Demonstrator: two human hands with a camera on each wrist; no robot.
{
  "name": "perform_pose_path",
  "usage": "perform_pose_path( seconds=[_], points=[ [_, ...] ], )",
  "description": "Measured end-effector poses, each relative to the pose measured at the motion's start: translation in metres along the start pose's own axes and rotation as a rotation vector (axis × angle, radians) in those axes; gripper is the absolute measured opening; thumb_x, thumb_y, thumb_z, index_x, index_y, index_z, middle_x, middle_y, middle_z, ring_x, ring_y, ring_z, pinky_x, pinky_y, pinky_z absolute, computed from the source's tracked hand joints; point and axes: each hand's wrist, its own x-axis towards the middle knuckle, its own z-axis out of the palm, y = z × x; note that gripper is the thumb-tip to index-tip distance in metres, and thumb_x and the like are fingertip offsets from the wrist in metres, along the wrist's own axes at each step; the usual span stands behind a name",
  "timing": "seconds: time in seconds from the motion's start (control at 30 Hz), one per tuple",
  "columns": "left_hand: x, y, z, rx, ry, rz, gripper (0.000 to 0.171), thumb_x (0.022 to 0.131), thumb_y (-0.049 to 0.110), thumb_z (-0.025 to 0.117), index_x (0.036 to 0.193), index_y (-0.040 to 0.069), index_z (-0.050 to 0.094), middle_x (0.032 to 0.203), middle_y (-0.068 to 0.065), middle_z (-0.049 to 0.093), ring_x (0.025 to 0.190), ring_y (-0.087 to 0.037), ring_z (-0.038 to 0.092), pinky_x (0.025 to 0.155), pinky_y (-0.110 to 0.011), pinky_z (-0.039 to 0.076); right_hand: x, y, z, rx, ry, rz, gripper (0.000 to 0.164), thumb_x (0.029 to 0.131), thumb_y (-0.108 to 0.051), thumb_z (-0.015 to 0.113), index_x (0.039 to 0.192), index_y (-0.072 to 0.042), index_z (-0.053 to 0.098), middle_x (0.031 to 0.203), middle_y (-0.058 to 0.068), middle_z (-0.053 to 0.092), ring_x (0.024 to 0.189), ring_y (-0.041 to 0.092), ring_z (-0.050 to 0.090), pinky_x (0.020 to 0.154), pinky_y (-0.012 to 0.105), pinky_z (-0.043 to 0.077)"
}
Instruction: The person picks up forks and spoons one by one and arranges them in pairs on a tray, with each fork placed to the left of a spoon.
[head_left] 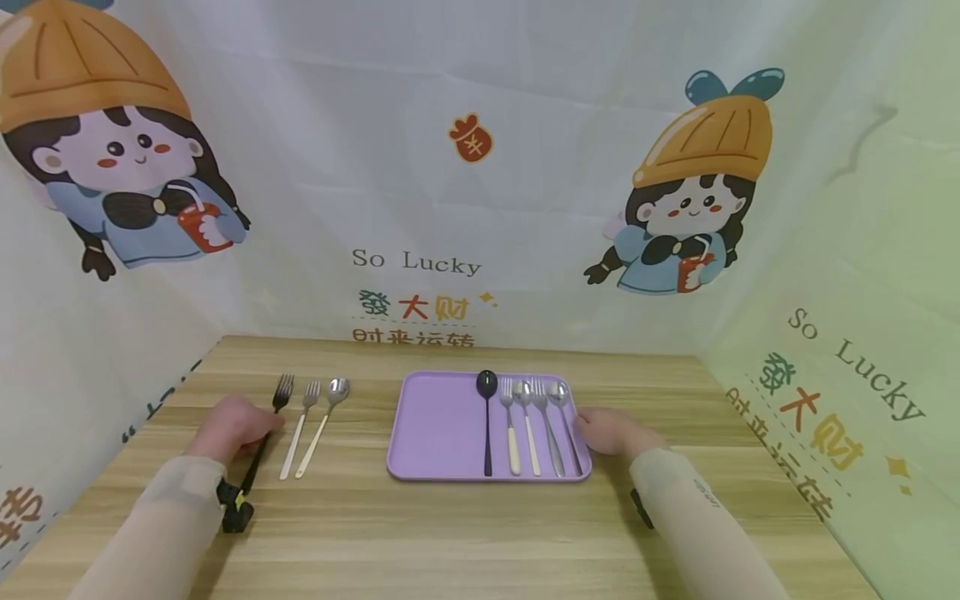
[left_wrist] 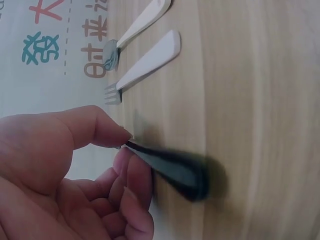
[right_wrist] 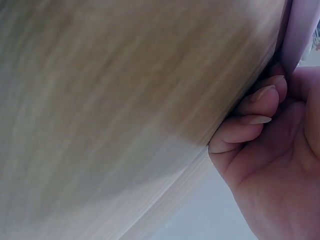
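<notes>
My left hand [head_left: 236, 427] pinches the handle of a black fork [head_left: 283, 392] between thumb and forefinger. In the left wrist view the fork's dark handle [left_wrist: 175, 172] slants over the wood, its other fingers curled below. Just right of it lie a small fork with a white handle [head_left: 293, 446] and a spoon with a white handle [head_left: 315, 440]. My right hand [head_left: 611, 429] grips the right rim of a purple tray [head_left: 438, 429], its fingers curled in the right wrist view. On the tray lie a black spoon [head_left: 487, 385] and several steel forks and spoons.
Everything lies on a wood-grain table [head_left: 390, 542]. A printed cloth [head_left: 525, 208] with cartoon figures and lettering hangs behind it and along both sides.
</notes>
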Motion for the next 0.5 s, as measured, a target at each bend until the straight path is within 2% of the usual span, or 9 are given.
perform_pose_path(
  seconds=[0.07, 0.27, 0.5],
  points=[
    [0.0, -0.001, -0.001, 0.003, -0.001, -0.004, 0.039, 0.101, 0.027, 0.064, 0.068, 0.006, 0.059, 0.058, 0.0, 0.055, 0.054, -0.013, 0.052, 0.055, -0.026, 0.043, 0.0, 0.0, 0.0, -0.003, 0.002, -0.006, 0.057, 0.117, -0.032, 0.034, 0.156, 0.005, 0.053, 0.16, 0.03, 0.054, 0.153, 0.051, 0.048, 0.13, 0.063, 0.035],
    [0.002, -0.004, -0.006, -0.061, -0.004, -0.033, 0.033, 0.102, 0.025, 0.065, 0.086, -0.004, 0.064, 0.066, -0.004, 0.063, 0.06, -0.014, 0.059, 0.059, -0.027, 0.05, 0.0, 0.0, 0.001, -0.012, 0.007, -0.017, 0.057, 0.117, -0.031, 0.033, 0.156, 0.006, 0.052, 0.16, 0.031, 0.054, 0.153, 0.051, 0.048, 0.13, 0.063, 0.035],
    [0.004, -0.012, -0.01, -0.196, -0.047, -0.047, 0.032, 0.102, 0.019, 0.062, 0.078, -0.001, 0.067, 0.061, 0.0, 0.064, 0.058, -0.012, 0.061, 0.06, -0.027, 0.051, -0.001, 0.0, 0.002, -0.014, 0.004, -0.013, 0.057, 0.117, -0.03, 0.034, 0.156, 0.006, 0.052, 0.161, 0.031, 0.054, 0.153, 0.051, 0.047, 0.13, 0.063, 0.035]
  ],
)
